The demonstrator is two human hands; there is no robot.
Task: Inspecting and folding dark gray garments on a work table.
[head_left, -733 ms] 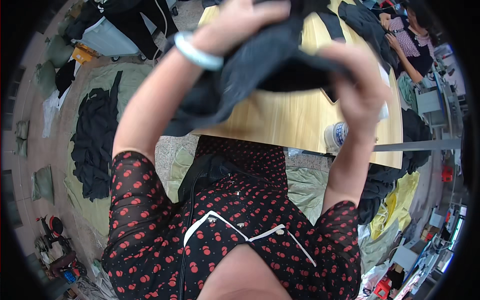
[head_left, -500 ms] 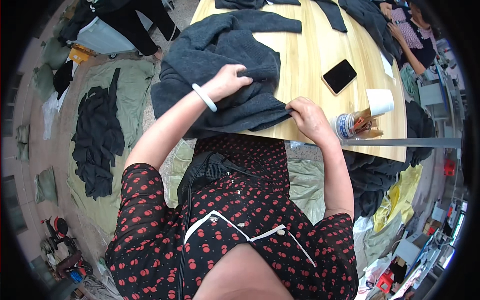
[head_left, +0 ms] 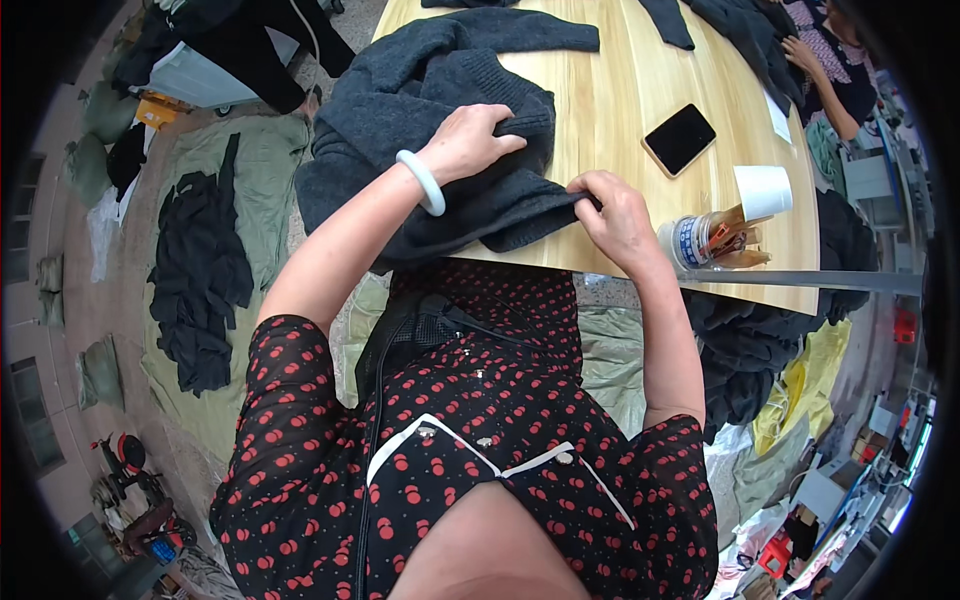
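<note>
A dark charcoal knitted sweater [head_left: 390, 125] lies bunched on the near left of the wooden table [head_left: 600, 100], one sleeve stretched out along its far side. My left hand [head_left: 472, 142], with a pale bangle [head_left: 421, 182] on the wrist, rests on top of the knit near a ribbed band. Its thumb and forefinger are apart; the other fingers are partly hidden. At the table's near edge, my right hand [head_left: 615, 220] is closed, pinching a corner of the sweater and drawing it out to the right.
Right of the sweater lie a black-screened phone [head_left: 680, 140] and a jar of tools [head_left: 695, 242] beside a white paper cup [head_left: 763, 190]. A metal bar [head_left: 800, 280] crosses the near right corner. Another person's hand [head_left: 800, 55] touches dark garments [head_left: 745, 45] at the far right.
My left hand has shifted slightly up and right over the sweater. My right hand keeps its pinch, and the held corner has lifted a little.
</note>
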